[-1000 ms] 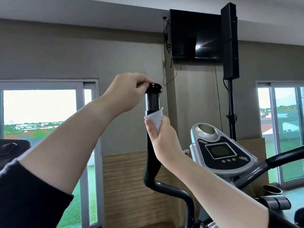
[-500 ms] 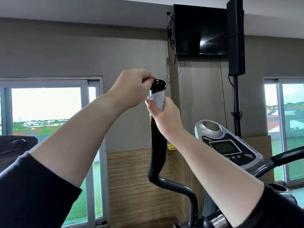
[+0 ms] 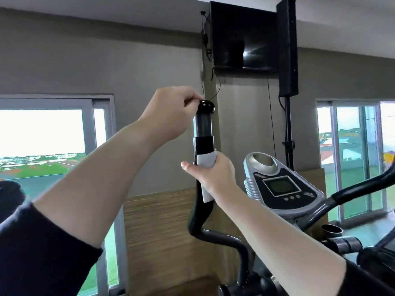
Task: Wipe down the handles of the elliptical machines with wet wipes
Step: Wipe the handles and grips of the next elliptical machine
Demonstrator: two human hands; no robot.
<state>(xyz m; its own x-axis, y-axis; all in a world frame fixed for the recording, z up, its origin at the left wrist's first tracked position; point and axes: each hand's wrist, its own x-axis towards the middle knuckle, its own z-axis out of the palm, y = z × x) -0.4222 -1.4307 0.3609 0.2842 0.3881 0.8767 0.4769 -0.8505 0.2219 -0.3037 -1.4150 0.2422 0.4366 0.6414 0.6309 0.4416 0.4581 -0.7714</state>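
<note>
one wipe [image 3: 205, 159] lower on handle [image 3: 203, 144] in right hand [image 3: 213, 174], left hand [image 3: 168, 116] pinching cap [image 3: 206, 106]

The black handle [image 3: 203, 127] stood upright, capped by a glossy knob, bending at its foot. The white wipe [image 3: 205, 160] was wrapped round it mid-shaft — just below a collar — its tail showing lower down.

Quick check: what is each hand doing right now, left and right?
Left hand: closed, pinching the end cap atop the handle.
Right hand: closed, gripping the wet wipe wrapped round that handle.
</note>
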